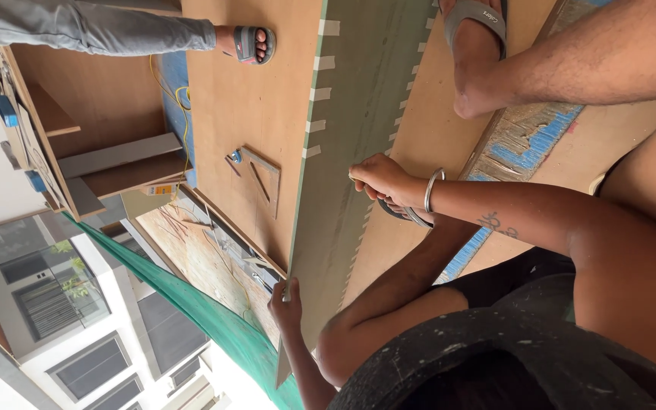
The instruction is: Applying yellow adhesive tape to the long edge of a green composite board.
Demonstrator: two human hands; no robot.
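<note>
My left hand (286, 302) reaches in from the bottom edge and grips the near edge of a long grey-green laminate sheet (358, 91). The sheet lies on a brown plywood board (244, 99), with white tape pieces along both its sides. My right hand is out of view. A shirtless co-worker crouches in front of me, their dark head (495, 364) low in the frame. Both of their hands (377, 181) are closed on a metal tool at the sheet's other edge; one wrist wears a metal bangle. Their sandalled foot (476, 45) rests on the board.
A wooden triangle (264, 179) and a small blue item (235, 157) lie on the plywood. An open wooden cabinet (93, 137) stands at upper left beside a yellow cable (180, 99). Another person's sandalled foot (252, 43) is near it. Green netting (214, 319) hangs before buildings.
</note>
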